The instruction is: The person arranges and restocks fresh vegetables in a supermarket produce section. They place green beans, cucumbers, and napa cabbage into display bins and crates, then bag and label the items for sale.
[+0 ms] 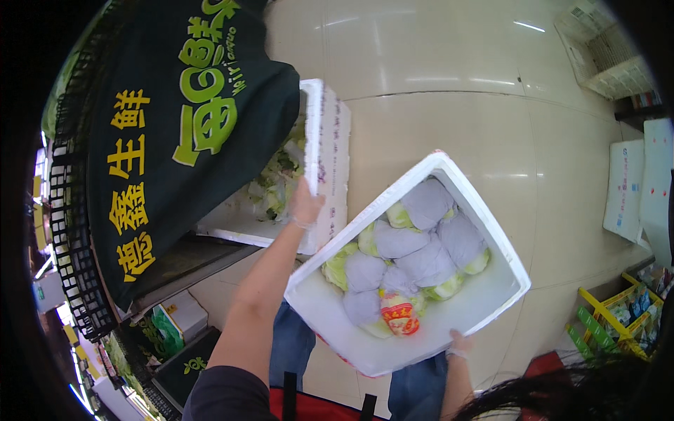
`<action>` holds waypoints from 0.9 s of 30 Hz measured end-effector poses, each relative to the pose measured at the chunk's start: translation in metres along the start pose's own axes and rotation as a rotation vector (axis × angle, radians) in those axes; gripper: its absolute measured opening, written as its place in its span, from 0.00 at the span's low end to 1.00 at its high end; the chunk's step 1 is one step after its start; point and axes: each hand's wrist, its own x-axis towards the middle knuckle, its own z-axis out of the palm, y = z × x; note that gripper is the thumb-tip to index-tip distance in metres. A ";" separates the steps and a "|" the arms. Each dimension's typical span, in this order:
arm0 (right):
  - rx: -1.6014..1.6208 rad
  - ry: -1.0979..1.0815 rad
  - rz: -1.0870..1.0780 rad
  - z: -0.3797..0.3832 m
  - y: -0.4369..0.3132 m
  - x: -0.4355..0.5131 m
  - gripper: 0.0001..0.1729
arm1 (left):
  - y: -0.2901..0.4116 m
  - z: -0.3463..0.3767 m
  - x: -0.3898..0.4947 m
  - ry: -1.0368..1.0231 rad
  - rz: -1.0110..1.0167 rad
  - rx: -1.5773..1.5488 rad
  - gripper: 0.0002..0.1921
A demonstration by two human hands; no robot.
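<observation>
My left hand (307, 206), in a thin clear glove, grips the rim of a white foam box (333, 168) that holds loose leaf scraps (279, 181). With my right hand (459, 344), also gloved, I hold the near right rim of another white foam box (341, 318), which sits at a slant before my legs. Inside it lie several pale green cabbages (339, 266), most in whitish-grey wrapping (404, 244). Among them is a red and yellow printed wrapper (400, 314). Most fingers of my right hand are hidden behind the box wall.
A dark green cloth (210, 173) with printed writing hangs over a black-edged display stand (87, 252) and partly covers the leaf box. Right are white foam pieces (624, 184), a pale plastic crate (605, 50) and a yellow rack (626, 310). Glossy tile floor (437, 121) lies beyond.
</observation>
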 end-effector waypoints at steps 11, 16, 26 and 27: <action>-0.103 0.091 -0.207 0.004 0.029 0.005 0.32 | 0.038 0.006 -0.116 0.106 0.530 0.170 0.28; 0.050 0.089 -0.005 0.002 0.043 0.020 0.31 | -0.047 -0.021 -0.110 0.263 -0.074 -0.202 0.23; -0.074 0.176 0.039 0.003 0.038 0.023 0.31 | 0.042 -0.328 0.141 0.593 0.102 -0.736 0.40; -0.004 0.153 0.041 0.005 0.035 0.020 0.31 | 0.047 -0.345 0.139 0.725 0.136 -0.672 0.43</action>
